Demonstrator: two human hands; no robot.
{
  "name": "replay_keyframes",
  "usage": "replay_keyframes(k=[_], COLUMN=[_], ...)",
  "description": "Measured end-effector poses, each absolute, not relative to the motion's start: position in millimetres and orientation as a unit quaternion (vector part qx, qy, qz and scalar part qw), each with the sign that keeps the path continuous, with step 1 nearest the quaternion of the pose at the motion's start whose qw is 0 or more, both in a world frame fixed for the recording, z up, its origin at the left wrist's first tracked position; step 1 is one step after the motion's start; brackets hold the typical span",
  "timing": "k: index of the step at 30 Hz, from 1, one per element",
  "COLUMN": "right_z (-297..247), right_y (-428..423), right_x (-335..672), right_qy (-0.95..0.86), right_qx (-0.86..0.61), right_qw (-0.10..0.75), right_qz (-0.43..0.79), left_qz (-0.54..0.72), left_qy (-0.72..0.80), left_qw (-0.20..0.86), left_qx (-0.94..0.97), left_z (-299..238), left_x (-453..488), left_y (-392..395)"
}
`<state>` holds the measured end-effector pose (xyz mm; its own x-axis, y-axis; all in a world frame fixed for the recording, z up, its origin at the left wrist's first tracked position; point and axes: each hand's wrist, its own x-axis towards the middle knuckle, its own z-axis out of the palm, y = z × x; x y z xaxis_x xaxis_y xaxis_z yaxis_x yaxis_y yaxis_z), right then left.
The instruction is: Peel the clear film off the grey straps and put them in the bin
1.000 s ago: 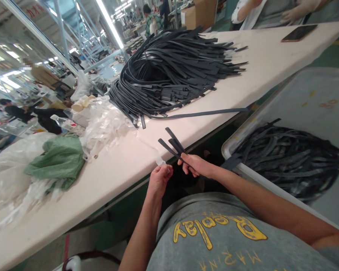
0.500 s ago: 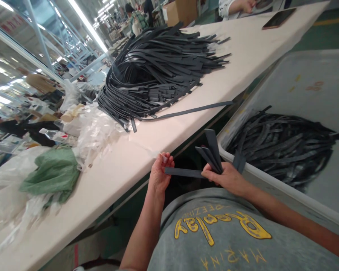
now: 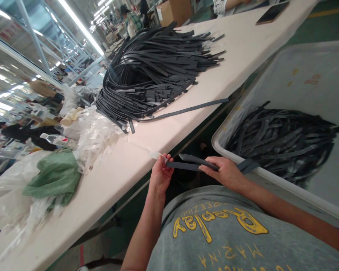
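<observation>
Over the table's near edge my left hand pinches a small piece of whitish clear film in its fingertips. The end of a flat dark grey strap lies against those fingers, touching the film. My right hand is closed around this strap and several more like it; the free ends of the bundle point left, and their other ends hang past the hand toward the bin. On the table, a large pile of dark straps lies ahead, with one loose strap in front of it.
A white bin holding a tangle of dark straps stands at the right. Crumpled clear plastic and a green cloth lie on the pale table at left. A phone and another person's arm are at the far end.
The strap ends in my right hand have swung down from upright to nearly level, pointing left. The film now sticks out from my left fingertips beside the strap's end.
</observation>
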<state>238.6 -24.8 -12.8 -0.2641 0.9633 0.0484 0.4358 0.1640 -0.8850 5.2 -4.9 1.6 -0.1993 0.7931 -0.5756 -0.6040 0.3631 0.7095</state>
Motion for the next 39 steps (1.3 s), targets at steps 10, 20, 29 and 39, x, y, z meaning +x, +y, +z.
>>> replay_keyframes(k=[10, 20, 29, 39], right_z=[-13, -20, -11, -28], right_y=[-24, -24, -22, -29], right_x=[233, 233, 234, 261], right_qy=[-0.693, -0.663, -0.648, -0.638], right_qx=[-0.51, -0.417, -0.409, -0.417], right_qw=[0.35, 0.224, 0.158, 0.106], right_qz=[0.369, 0.58, 0.623, 0.639], left_qz=[0.567, 0.556, 0.548, 0.584], left_qy=[0.533, 0.533, 0.484, 0.488], left_qw=[0.621, 0.627, 0.664, 0.637], left_qx=[0.092, 0.115, 0.154, 0.124], left_z=[-12, -26, -22, -23], left_x=[5, 30, 41, 40], left_y=[-10, -26, -50, -55])
